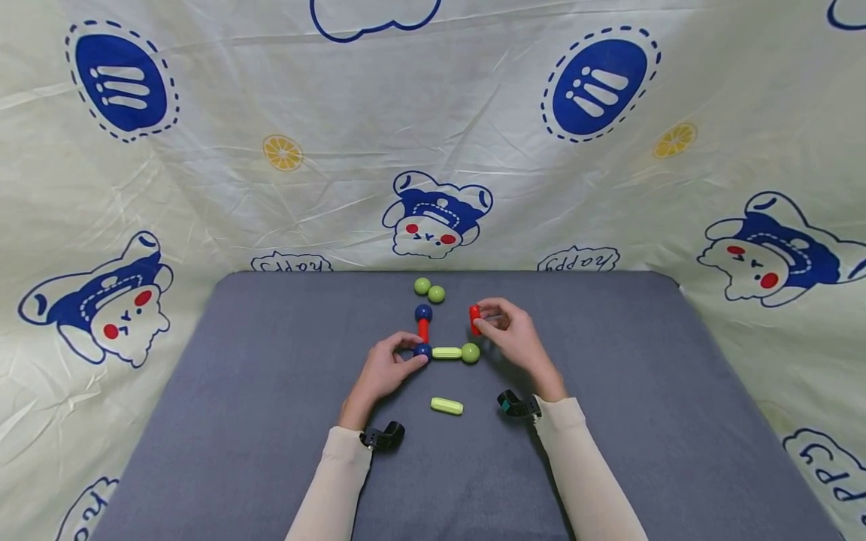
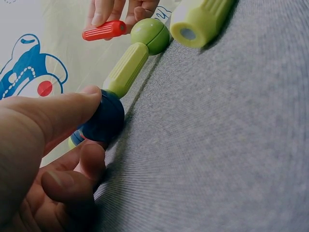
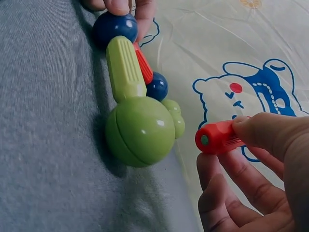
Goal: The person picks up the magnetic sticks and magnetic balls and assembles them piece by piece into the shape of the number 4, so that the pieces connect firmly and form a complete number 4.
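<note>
The left hand (image 1: 387, 368) grips a dark blue ball (image 2: 105, 117) between thumb and fingers at the corner of an L-shaped piece. From that ball a red rod (image 1: 423, 330) runs back to a second blue ball (image 1: 423, 313), and a yellow-green rod (image 1: 446, 353) runs right to a green ball (image 3: 141, 131). The right hand (image 1: 513, 334) pinches a loose red rod (image 3: 219, 137) above the table, behind and slightly right of the green ball and apart from it. In the right wrist view the rod's round end disc shows.
Two green balls (image 1: 429, 290) lie near the back edge of the grey table (image 1: 271, 421), behind the L-shaped piece. A loose yellow-green rod (image 1: 447, 406) lies in front of it, between the forearms. A printed cloth (image 1: 338, 203) hangs behind the table.
</note>
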`<state>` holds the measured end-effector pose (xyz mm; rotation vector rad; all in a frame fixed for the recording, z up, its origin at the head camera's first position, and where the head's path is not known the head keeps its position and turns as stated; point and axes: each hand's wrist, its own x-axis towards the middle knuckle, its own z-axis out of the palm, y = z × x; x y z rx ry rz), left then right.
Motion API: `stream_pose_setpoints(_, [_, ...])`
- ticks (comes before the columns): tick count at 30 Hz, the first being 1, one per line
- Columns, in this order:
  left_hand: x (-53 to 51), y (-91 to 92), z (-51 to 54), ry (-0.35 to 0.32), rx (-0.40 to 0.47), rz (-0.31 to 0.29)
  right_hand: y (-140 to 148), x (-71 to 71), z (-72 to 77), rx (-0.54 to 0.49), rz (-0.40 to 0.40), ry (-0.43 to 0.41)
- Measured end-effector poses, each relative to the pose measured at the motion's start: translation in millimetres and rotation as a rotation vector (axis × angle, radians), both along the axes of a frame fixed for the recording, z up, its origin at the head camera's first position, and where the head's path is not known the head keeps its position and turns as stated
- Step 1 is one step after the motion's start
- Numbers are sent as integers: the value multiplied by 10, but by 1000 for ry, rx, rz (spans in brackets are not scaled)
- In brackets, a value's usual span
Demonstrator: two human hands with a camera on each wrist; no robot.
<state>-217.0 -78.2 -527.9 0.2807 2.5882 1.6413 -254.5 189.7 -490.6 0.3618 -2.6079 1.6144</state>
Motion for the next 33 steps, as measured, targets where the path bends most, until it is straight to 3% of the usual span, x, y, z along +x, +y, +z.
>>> stream_pose_setpoints(18, [-2, -1, -5, 5, 1, -4, -14, -39, -213, -70, 4, -61])
stream_pose_setpoints(25, [3, -3, -1, 15, 5, -7, -13, -33, -248, -48, -7, -83])
stream_pose_setpoints(33, [7, -6, 7, 27, 18, -11, -19, -62, -289, -49, 24, -55])
